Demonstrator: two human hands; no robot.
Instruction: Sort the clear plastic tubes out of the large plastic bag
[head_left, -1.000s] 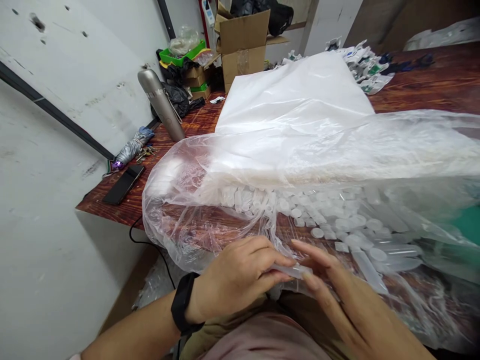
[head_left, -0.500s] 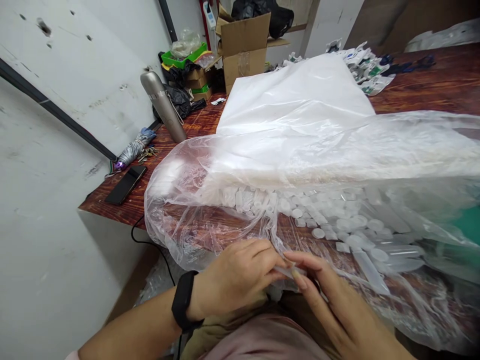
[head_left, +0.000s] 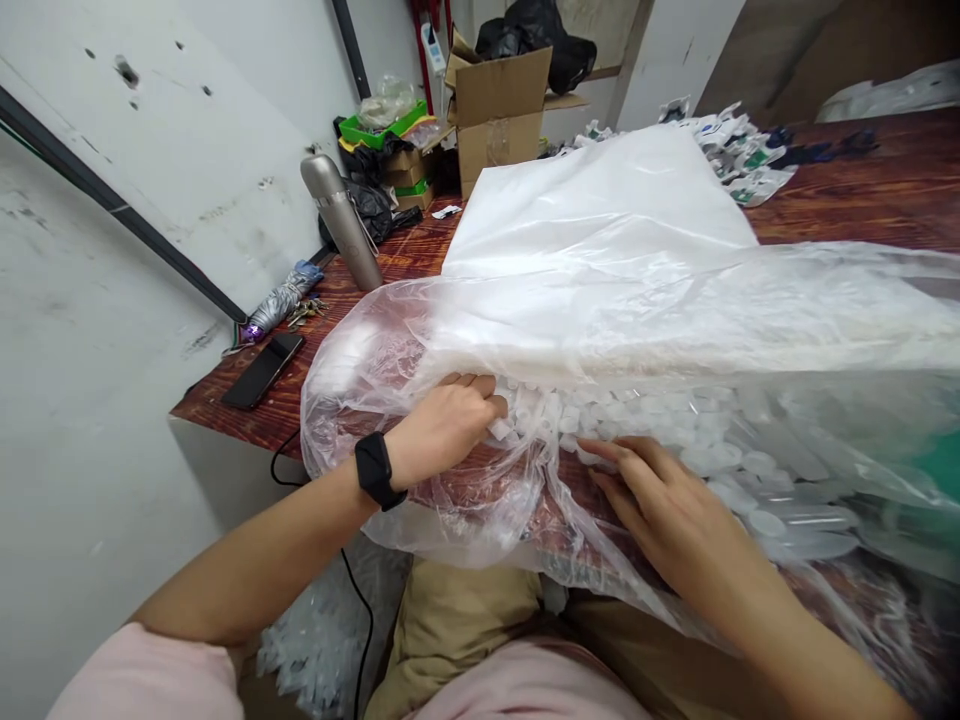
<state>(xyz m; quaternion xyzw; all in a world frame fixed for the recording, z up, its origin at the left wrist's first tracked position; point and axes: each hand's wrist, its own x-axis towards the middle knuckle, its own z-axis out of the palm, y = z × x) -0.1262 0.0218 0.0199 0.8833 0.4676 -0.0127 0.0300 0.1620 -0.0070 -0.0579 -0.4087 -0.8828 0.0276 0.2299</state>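
Observation:
A loose pile of small translucent white plastic caps [head_left: 600, 410] lies on the table, with longer translucent tubes [head_left: 810, 517] among the caps at its right side. At the pile's left end is my left hand [head_left: 442, 425], its fingers curled in; a small whitish piece [head_left: 501, 430] shows just under the thumb, and what the fingers enclose is hidden. My right hand [head_left: 667, 500] reaches in from the right with fingers stretched and a little apart, the tips at the near edge of the caps. Thin clear plastic sheeting [head_left: 480, 520] bunches between and below both hands.
Behind the pile runs a white plastic-wrapped mass [head_left: 600, 310]. A steel flask [head_left: 341, 225], umbrella [head_left: 281, 298], keys [head_left: 306, 312] and phone [head_left: 264, 370] are at left on the table. A cardboard box [head_left: 501, 110] stands at the back. A black cable [head_left: 356, 590] hangs below.
Both hands were together near my lap around a small translucent piece. They have since parted and moved forward to the pile, the left hand to its left end, the right to its near edge.

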